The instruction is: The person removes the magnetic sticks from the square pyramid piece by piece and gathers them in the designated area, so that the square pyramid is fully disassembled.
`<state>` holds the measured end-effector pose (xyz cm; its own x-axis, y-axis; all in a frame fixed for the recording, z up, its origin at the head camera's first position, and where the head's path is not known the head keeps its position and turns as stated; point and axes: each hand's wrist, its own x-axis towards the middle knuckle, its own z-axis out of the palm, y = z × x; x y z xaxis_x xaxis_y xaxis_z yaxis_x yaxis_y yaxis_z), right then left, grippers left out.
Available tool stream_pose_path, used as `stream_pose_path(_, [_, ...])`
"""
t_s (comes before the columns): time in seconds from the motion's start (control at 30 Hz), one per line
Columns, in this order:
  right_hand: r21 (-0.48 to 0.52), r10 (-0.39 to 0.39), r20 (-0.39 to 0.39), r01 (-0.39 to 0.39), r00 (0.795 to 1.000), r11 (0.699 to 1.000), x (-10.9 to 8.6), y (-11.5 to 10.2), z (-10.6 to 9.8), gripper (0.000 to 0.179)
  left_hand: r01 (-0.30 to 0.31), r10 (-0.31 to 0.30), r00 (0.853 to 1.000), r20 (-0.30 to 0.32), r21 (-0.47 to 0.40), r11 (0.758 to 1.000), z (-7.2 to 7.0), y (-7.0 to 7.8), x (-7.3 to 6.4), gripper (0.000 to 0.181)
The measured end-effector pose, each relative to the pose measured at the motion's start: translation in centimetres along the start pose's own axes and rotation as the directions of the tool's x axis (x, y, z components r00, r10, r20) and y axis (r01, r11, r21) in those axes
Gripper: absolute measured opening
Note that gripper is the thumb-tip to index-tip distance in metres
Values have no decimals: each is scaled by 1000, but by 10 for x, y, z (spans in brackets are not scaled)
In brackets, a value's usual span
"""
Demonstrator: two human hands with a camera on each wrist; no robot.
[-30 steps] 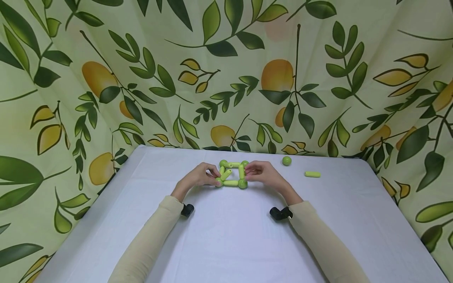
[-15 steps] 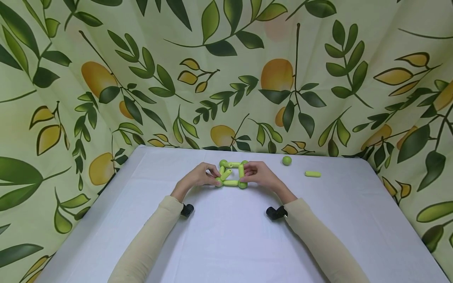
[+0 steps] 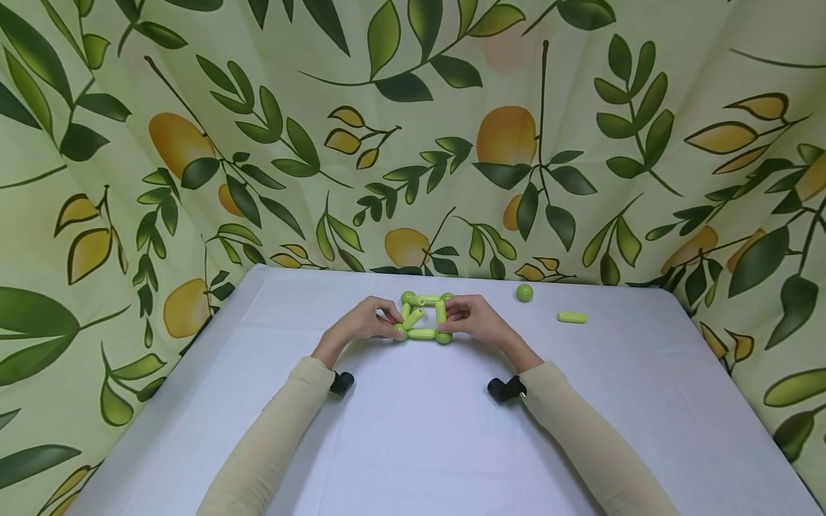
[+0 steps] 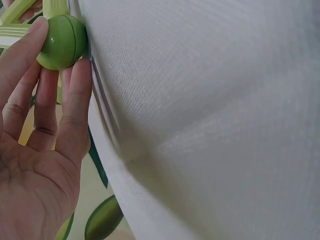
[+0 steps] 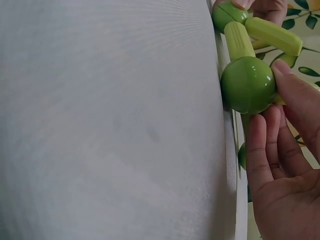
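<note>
A frame of light green rods and darker green balls (image 3: 422,334) lies on the table, roughly a rectangle with a ball at each corner. One more rod (image 3: 414,319) slants up from the near left ball. My left hand (image 3: 366,319) pinches that near left ball (image 4: 61,42) between thumb and fingers. At the near right ball (image 5: 248,85), my right hand (image 3: 480,319) holds the frame, its thumb at the ball's edge and its fingertips against the ball's other side. The right fingers partly cover the frame's right side in the head view.
A loose green ball (image 3: 525,292) lies near the table's back edge, right of the frame. Farther right is a loose green rod (image 3: 572,317). The white-covered table (image 3: 413,430) ends at a leaf-and-fruit patterned curtain (image 3: 426,179). Each wrist wears a small black camera (image 3: 506,390).
My right hand has shifted slightly left and its thumb has come onto the near right ball. The left hand and the frame have stayed in place.
</note>
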<state>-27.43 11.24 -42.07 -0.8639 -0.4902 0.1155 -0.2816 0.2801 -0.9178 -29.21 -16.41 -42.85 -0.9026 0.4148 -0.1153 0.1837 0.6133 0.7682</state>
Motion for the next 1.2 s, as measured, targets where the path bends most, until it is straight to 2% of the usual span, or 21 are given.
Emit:
stream_pose_path(0.1, [3, -9, 4, 9, 1000, 1000, 1, 1, 0, 33, 9, -9, 1000, -2, -1, 1000, 0, 1, 0, 18])
stream_pose_path(0.33, [5, -7, -6, 7, 1000, 1000, 15, 32, 3, 34, 9, -8, 1000, 5, -6, 1000, -1, 1, -1, 18])
stream_pose_path(0.4, [1, -12, -13, 12, 1000, 1000, 16, 35, 3, 36, 6, -6, 1000, 7, -5, 1000, -1, 1, -1, 18])
stream_pose_path(0.9, [12, -62, -19, 62, 998, 998, 14, 37, 3, 37, 2, -2, 1000, 5, -2, 1000, 0, 3, -1, 19])
stream_pose_path(1.2, [33, -53, -30, 54, 998, 998, 5, 34, -17, 38, 15, -15, 1000, 8, 2, 1000, 0, 5, -2, 18])
